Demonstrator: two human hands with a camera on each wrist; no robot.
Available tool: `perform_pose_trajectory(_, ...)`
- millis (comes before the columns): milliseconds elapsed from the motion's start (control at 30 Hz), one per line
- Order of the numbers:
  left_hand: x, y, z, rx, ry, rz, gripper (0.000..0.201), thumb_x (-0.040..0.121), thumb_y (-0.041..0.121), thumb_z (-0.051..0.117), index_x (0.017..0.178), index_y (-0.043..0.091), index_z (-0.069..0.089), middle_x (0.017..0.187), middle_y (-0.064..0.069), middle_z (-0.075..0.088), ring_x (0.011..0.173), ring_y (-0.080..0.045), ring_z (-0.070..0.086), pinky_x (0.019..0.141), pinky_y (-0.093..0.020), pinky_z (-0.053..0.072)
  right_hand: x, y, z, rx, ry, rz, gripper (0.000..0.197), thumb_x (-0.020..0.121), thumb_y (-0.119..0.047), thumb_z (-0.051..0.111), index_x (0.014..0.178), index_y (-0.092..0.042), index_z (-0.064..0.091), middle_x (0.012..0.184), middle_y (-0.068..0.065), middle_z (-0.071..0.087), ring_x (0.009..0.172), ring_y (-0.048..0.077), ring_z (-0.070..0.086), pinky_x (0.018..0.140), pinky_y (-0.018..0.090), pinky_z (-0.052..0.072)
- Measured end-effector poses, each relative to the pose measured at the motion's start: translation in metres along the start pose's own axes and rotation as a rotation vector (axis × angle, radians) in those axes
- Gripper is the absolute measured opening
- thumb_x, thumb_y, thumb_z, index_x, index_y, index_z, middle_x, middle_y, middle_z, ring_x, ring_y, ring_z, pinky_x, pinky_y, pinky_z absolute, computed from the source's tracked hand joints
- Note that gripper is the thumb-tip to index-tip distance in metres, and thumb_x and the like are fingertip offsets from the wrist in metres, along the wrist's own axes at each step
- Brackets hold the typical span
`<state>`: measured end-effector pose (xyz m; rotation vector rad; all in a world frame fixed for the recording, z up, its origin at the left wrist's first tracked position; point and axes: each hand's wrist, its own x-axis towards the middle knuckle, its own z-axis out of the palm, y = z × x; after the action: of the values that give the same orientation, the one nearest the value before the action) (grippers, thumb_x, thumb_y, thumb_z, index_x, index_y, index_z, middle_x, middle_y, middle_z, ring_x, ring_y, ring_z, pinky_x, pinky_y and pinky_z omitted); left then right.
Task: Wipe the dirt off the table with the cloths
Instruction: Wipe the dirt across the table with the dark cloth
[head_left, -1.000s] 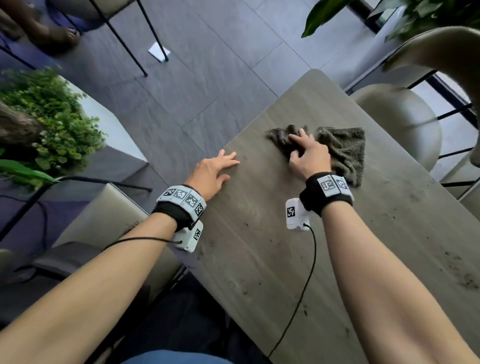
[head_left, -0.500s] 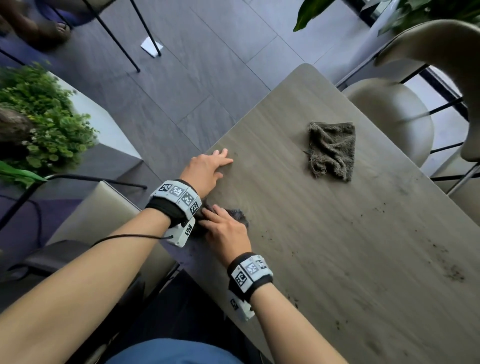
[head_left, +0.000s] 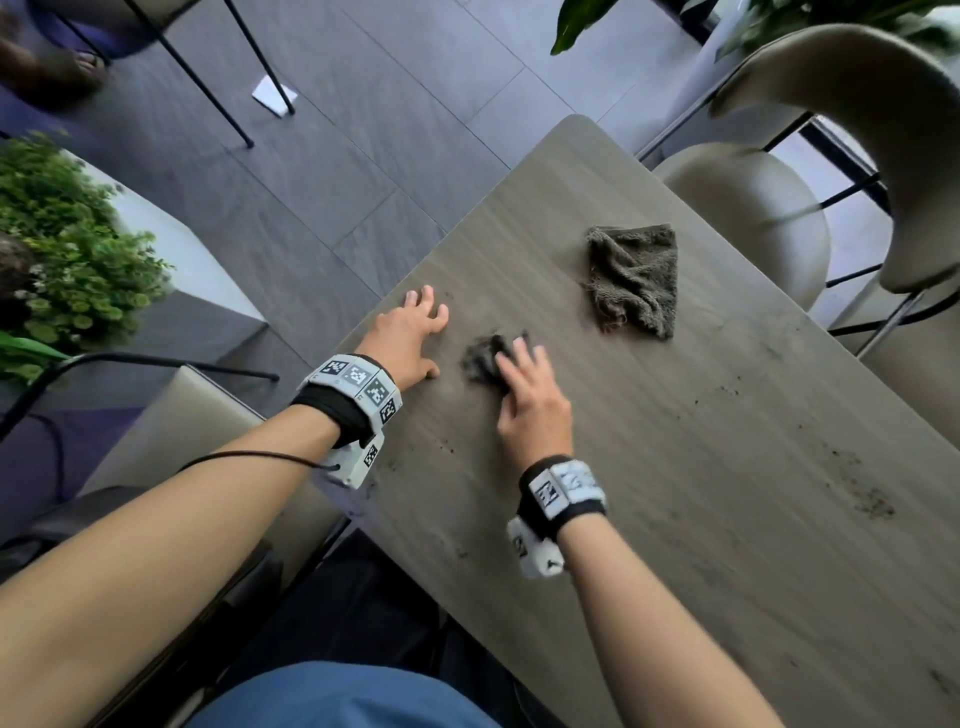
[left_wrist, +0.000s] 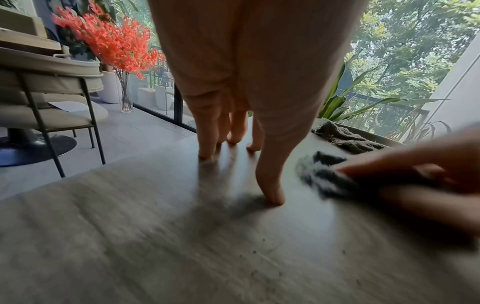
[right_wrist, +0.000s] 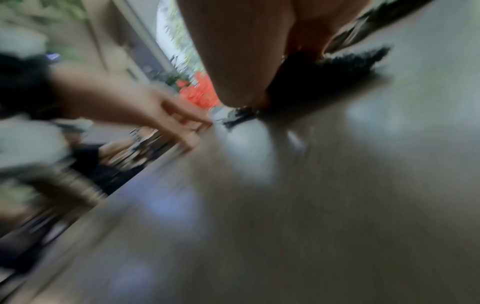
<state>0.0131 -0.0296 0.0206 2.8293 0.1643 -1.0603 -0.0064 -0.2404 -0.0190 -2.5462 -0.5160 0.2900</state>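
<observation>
A small dark cloth lies bunched on the wooden table, and my right hand presses it down with fingers stretched over it. In the left wrist view the dark cloth shows blurred under that right hand. My left hand rests just left of it, fingers spread with their tips on the table near its left edge. A second, grey-brown cloth lies loose farther back, touched by neither hand. Dirt specks dot the table's right side, with fainter ones near my left wrist.
Beige chairs stand along the table's right side, and another chair sits at its left edge. A planter with green plants is on the left. Grey tiled floor lies beyond the table.
My right hand left the grey-brown cloth, swept the dark cloth back to the near left edge, then pushed it forward again beside my left hand. The left hand barely moved.
</observation>
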Motion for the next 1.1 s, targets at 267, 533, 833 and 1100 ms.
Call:
perform_pose_trajectory(267, 0.000, 0.001, 0.000, 0.061, 0.019, 0.008, 0.084, 0.092, 0.048, 0.066, 0.158, 0.022, 0.020, 0.169, -0.010, 0.001, 0.153, -0.025, 0.014, 0.114, -0.042, 0.035, -0.059, -0.034, 0.007, 0.008, -0.260, -0.219, 0.051, 0.070, 0.001, 0.066, 0.116, -0.020, 0.068, 0.138, 0.001, 0.056, 0.129, 0.027, 0.051, 0.090, 0.038, 0.056)
perform_pose_trajectory(533, -0.003, -0.001, -0.007, 0.072, 0.008, -0.005, 0.080, 0.092, 0.054, 0.062, 0.157, 0.027, 0.023, 0.168, -0.006, 0.006, 0.147, -0.027, 0.030, 0.109, -0.043, 0.039, 0.037, 0.058, -0.048, -0.057, -0.061, 0.106, 0.051, 0.079, 0.005, 0.055, 0.121, -0.020, 0.068, 0.143, 0.002, 0.052, 0.136, 0.028, 0.043, 0.110, 0.035, 0.036)
perform_pose_trajectory(833, -0.001, -0.003, 0.001, 0.046, 0.064, -0.007, 0.067, 0.099, 0.047, 0.056, 0.156, 0.027, 0.026, 0.169, -0.004, 0.007, 0.148, -0.028, 0.030, 0.107, -0.043, 0.039, -0.059, -0.031, 0.022, 0.038, -0.016, 0.025, 0.059, 0.069, 0.010, 0.059, 0.121, -0.016, 0.066, 0.144, 0.003, 0.051, 0.137, 0.029, 0.041, 0.109, 0.041, 0.041)
perform_pose_trajectory(1100, 0.006, 0.009, -0.002, 0.082, 0.022, -0.053, 0.084, 0.089, 0.047, 0.070, 0.155, 0.017, 0.027, 0.167, -0.014, 0.006, 0.149, -0.031, 0.022, 0.113, -0.043, 0.036, -0.098, -0.062, 0.024, 0.143, -0.160, -0.050, 0.054, 0.067, 0.007, 0.062, 0.117, -0.015, 0.067, 0.140, 0.006, 0.054, 0.131, 0.031, 0.048, 0.106, 0.042, 0.044)
